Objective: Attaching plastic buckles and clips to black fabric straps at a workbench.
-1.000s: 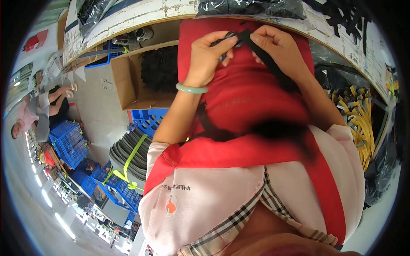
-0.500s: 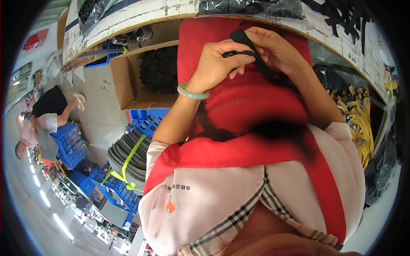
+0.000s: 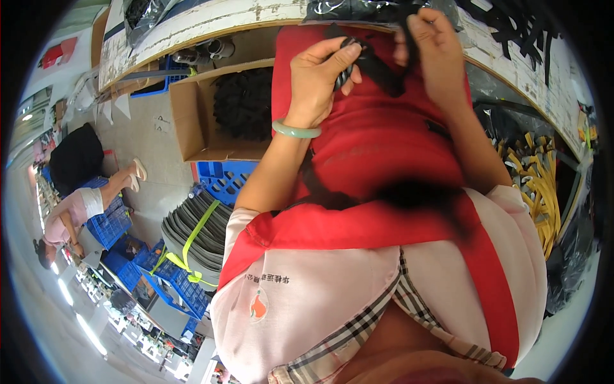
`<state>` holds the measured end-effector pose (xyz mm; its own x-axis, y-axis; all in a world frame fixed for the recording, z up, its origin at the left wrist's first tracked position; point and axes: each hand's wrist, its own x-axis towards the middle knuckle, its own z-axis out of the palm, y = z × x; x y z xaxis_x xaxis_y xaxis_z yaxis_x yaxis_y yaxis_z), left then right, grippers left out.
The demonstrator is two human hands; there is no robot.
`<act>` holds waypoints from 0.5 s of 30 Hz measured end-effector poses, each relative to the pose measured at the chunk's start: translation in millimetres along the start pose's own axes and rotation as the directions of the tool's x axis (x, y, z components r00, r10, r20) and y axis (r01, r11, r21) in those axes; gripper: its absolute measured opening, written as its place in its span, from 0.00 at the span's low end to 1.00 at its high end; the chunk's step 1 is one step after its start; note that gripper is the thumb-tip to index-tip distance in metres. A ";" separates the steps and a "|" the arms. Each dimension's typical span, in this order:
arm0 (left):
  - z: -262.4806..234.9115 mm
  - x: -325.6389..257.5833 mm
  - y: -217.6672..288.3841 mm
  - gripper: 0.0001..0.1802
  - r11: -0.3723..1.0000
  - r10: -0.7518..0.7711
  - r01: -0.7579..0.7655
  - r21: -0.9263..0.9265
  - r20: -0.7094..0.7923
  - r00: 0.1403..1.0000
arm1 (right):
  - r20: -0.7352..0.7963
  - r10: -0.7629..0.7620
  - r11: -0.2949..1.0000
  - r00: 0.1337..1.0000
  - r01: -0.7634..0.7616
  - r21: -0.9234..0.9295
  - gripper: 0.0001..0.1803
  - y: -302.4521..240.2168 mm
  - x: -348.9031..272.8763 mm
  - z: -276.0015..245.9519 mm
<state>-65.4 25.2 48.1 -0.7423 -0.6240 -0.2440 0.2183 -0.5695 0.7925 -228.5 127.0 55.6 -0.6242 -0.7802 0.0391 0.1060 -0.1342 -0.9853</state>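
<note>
My left hand [image 3: 312, 82], with a pale green bangle [image 3: 296, 130] at its wrist, is closed around part of a black strap [image 3: 384, 72]. Thumb and fingers pinch a small shiny black piece, perhaps a buckle, too blurred to name surely. My right hand [image 3: 440, 56] is raised at the table's edge, gripping another length of black strap between thumb and fingers. The strap hangs in a loose fold between both hands, above the red apron [image 3: 377, 137] over my lap.
A white, worn table [image 3: 256, 24] curves across the front, with black plastic-wrapped bundles [image 3: 377, 10] and loose black straps [image 3: 521, 35] on it. On the left stand an open cardboard box [image 3: 187, 131], blue crates [image 3: 220, 181] and a person [image 3: 70, 214]. Yellow-grey straps [image 3: 540, 192] hang right.
My right hand has moved up and right, away from the left, drawing strap with it. My left hand has shifted slightly left, still gripping. The person at left has changed posture.
</note>
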 end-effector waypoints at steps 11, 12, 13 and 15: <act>-0.7 -0.6 2.2 0.08 0.971 0.037 -0.032 0.236 -0.015 0.999 | 0.404 0.261 0.937 0.877 -0.129 -0.325 0.11 -10.1 -10.5 15.1; -0.6 -2.2 0.6 0.09 0.999 -0.003 0.002 0.040 0.010 1.000 | 0.400 0.273 0.948 0.875 -0.174 -0.266 0.11 -10.6 -11.0 16.3; -3.4 -3.4 -1.2 0.09 0.999 -0.002 0.002 0.040 0.006 1.000 | 0.396 0.285 0.954 0.873 -0.219 -0.205 0.10 -10.7 -11.6 17.2; -8.6 -2.7 -5.1 0.09 0.996 0.015 -0.015 0.094 -0.006 1.000 | 0.365 0.240 0.960 0.899 -0.164 -0.227 0.11 -10.2 -12.4 18.3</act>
<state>-59.1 25.3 39.9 -0.7348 -0.6361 -0.2355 0.1688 -0.5078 0.8448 -207.7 126.9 68.2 -0.2532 -0.9571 -0.1409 0.0284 0.1382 -0.9900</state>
